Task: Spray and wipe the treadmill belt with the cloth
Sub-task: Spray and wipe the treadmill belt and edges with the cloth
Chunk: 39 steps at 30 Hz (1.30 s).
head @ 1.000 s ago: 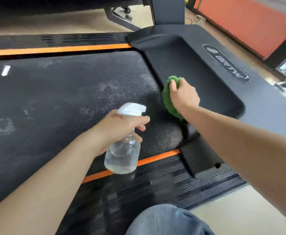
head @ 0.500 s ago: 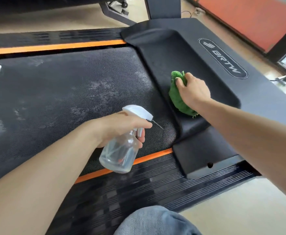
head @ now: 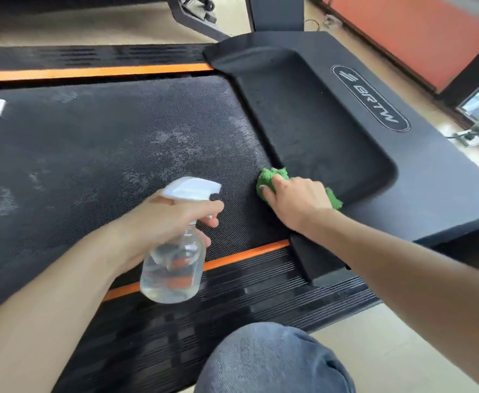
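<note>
A clear spray bottle (head: 173,268) with a white trigger head was held in the left hand (head: 159,225), the fingers wrapped round its neck and one finger laid across the trigger, the nozzle directed toward the near right part of the treadmill belt (head: 105,154). The bottle was carried clear of the belt, above the orange edge strip (head: 247,255), and liquid could be seen in its lower part. It was judged to be light and rigid, smooth-walled and likely slippery if wetted, so the neck just under the trigger head was thought the safest place to hold it. A green cloth (head: 269,177) was bunched under the right hand (head: 295,202), the fingers curled over it and pressing it down where the belt meets the black motor cover (head: 317,131). Whether the cloth lay wholly on the belt or partly on the cover's sloped edge could not be told. The cloth was judged soft, light and compliant, best gathered into a pad beneath the palm so that pressure is spread and no loose corner drags. Pale, patchy marks were visible across the belt's textured surface to the left, so much wiping was judged to remain. A bent knee in blue fabric (head: 272,361) was seen at the bottom edge.
</note>
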Each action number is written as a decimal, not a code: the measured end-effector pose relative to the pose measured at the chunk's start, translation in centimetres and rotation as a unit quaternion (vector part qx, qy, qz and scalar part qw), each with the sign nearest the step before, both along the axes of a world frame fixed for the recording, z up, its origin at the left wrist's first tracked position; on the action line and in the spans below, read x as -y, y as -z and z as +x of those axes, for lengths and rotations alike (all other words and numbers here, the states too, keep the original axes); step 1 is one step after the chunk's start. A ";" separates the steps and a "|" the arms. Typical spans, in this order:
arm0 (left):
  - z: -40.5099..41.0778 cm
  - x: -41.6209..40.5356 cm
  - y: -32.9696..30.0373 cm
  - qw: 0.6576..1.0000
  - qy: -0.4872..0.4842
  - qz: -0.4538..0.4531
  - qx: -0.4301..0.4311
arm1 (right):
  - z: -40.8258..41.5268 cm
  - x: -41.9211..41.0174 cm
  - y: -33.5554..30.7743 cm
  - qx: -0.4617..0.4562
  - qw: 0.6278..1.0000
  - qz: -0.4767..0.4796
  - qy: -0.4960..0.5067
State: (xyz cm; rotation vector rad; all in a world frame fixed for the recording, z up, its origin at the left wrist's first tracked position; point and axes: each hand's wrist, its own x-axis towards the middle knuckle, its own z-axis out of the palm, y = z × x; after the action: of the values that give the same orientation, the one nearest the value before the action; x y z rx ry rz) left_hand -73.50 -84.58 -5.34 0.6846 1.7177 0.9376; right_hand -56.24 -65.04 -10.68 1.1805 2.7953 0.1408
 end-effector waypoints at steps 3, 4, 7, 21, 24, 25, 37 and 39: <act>-1.2 1.8 1.4 0.998 -0.043 0.037 0.025 | -1.0 3.8 -0.9 0.010 0.999 -0.033 -0.001; -1.5 2.1 1.7 0.997 -0.050 0.044 0.029 | -1.6 5.3 -0.9 0.005 0.999 -0.041 -0.021; -2.1 2.7 2.1 0.996 -0.063 0.059 0.038 | -2.8 9.5 -0.3 -0.012 0.993 -0.081 -0.088; -2.9 2.6 2.5 0.996 -0.040 0.065 0.044 | -2.4 5.5 -0.3 0.029 0.999 -0.013 0.000; -2.7 2.3 1.7 0.997 -0.031 0.072 0.028 | -2.3 8.3 -0.7 0.031 0.996 -0.044 -0.075; -2.5 2.4 1.5 0.997 -0.031 0.068 0.027 | -2.1 8.7 -0.8 0.030 0.994 -0.045 -0.098; -5.3 4.5 3.8 0.999 -0.029 0.023 -0.005 | -0.3 5.4 -0.6 0.034 0.993 -0.057 -0.095; -5.6 4.4 3.8 0.999 -0.032 0.028 -0.014 | -2.5 8.5 0.1 -0.005 0.985 -0.117 -0.125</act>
State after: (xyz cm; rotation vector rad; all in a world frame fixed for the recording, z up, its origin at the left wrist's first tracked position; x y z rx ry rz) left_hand -79.08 -89.00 -9.14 0.6865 1.7529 1.0283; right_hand -58.72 -73.57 -10.79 0.7800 2.8606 -0.1710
